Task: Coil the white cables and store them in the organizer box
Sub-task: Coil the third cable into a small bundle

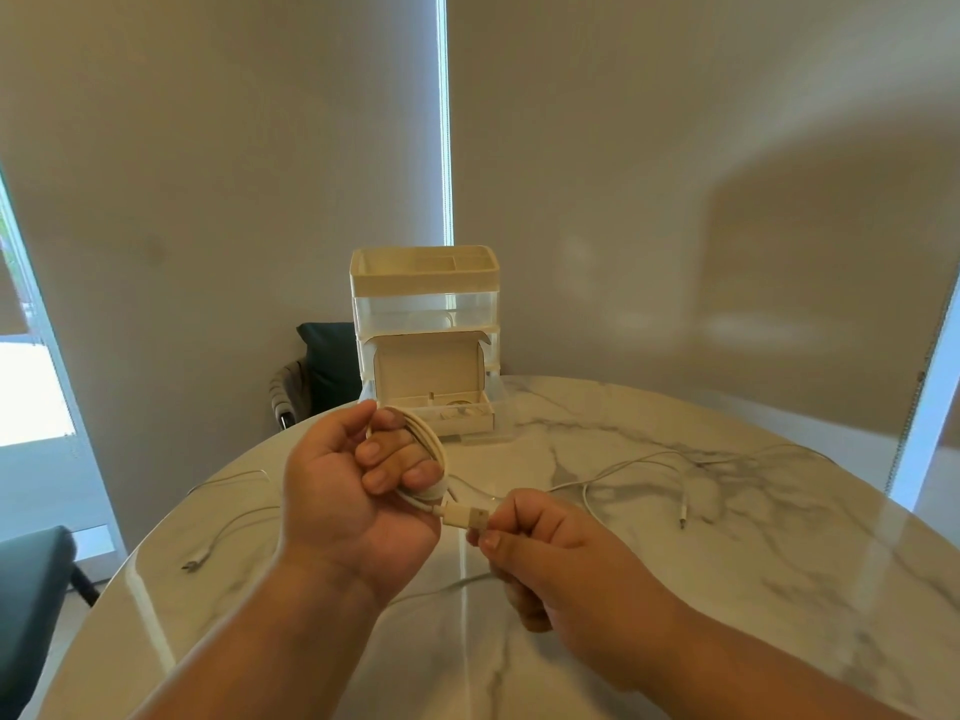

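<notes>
Spanning the lower view, a round marble table carries a tiered organizer box at its far edge, with a small open carton just in front of it. Above the table, the left hand grips a coiled white cable, its fingers curled through the loops. The right hand, fingers curled, meets it. One loose cable lies on the right of the table, another cable on the left. The right thumb and forefinger pinch the coil's plug.

marble table | organizer box, far edge | loose white cables left, right
</notes>
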A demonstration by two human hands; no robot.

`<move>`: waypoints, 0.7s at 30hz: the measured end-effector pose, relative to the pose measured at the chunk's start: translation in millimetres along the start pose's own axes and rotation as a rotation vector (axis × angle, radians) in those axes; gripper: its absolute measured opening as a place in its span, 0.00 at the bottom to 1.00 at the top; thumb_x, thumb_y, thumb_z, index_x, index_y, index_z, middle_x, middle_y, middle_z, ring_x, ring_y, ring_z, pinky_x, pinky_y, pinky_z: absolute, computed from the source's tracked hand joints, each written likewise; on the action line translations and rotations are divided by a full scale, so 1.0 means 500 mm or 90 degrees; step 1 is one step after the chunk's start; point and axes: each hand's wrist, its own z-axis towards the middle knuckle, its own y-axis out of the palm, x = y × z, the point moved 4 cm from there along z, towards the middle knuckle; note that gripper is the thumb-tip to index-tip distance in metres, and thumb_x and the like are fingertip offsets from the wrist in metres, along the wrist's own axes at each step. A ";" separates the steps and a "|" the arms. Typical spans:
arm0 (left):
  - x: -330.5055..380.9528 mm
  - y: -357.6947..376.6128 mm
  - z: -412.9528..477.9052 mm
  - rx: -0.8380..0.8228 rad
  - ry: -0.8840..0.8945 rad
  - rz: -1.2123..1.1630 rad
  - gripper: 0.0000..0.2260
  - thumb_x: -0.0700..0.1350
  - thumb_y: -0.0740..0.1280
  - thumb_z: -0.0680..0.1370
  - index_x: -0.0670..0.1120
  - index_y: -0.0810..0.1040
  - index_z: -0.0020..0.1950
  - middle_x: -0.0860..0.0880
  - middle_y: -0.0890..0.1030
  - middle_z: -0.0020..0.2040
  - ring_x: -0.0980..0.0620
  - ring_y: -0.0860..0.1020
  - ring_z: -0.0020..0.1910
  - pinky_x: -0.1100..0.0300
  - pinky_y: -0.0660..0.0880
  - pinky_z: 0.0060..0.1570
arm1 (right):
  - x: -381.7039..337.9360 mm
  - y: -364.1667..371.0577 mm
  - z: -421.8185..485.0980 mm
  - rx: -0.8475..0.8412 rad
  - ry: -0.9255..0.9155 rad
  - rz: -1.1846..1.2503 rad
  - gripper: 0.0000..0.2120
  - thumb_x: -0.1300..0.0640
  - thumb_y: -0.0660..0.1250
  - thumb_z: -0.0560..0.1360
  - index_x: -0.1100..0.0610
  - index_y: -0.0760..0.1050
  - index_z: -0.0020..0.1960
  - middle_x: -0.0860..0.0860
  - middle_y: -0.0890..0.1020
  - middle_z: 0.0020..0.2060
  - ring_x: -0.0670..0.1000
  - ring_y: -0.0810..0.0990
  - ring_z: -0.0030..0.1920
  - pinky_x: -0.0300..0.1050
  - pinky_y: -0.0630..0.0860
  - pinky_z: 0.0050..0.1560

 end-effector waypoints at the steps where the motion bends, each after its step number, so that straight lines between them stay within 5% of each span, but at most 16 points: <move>1: 0.001 0.002 -0.002 -0.002 -0.001 -0.003 0.13 0.46 0.60 0.78 0.47 0.71 0.34 0.56 0.64 0.22 0.59 0.62 0.17 0.67 0.64 0.20 | -0.003 -0.002 0.001 -0.005 -0.001 -0.004 0.10 0.62 0.66 0.78 0.54 0.75 0.38 0.49 0.69 0.26 0.46 0.63 0.25 0.39 0.58 0.27; 10: -0.006 -0.008 0.004 0.044 0.005 -0.021 0.13 0.45 0.58 0.79 0.45 0.73 0.36 0.56 0.65 0.25 0.59 0.63 0.20 0.65 0.66 0.20 | 0.009 0.006 -0.005 -0.021 0.086 0.032 0.07 0.64 0.59 0.81 0.58 0.74 0.47 0.48 0.65 0.26 0.46 0.61 0.24 0.37 0.56 0.27; 14: -0.006 -0.015 0.013 0.053 0.015 0.010 0.11 0.44 0.57 0.80 0.43 0.75 0.42 0.54 0.69 0.28 0.58 0.67 0.22 0.64 0.71 0.25 | 0.011 0.002 -0.003 -0.038 0.086 0.012 0.03 0.59 0.66 0.75 0.57 0.76 0.48 0.49 0.68 0.27 0.46 0.63 0.26 0.39 0.57 0.28; 18: 0.001 -0.014 0.015 0.049 0.009 0.033 0.11 0.41 0.57 0.80 0.40 0.77 0.55 0.50 0.77 0.34 0.56 0.74 0.27 0.59 0.74 0.39 | 0.014 -0.002 -0.004 -0.010 0.084 -0.028 0.03 0.62 0.64 0.80 0.61 0.76 0.50 0.52 0.71 0.28 0.47 0.63 0.25 0.43 0.57 0.29; 21: 0.008 -0.017 0.022 0.051 0.002 0.047 0.12 0.40 0.57 0.81 0.39 0.76 0.59 0.48 0.79 0.36 0.55 0.77 0.29 0.58 0.77 0.38 | 0.012 -0.008 -0.004 0.011 0.077 -0.064 0.04 0.60 0.65 0.80 0.60 0.76 0.48 0.51 0.73 0.27 0.47 0.63 0.24 0.43 0.57 0.27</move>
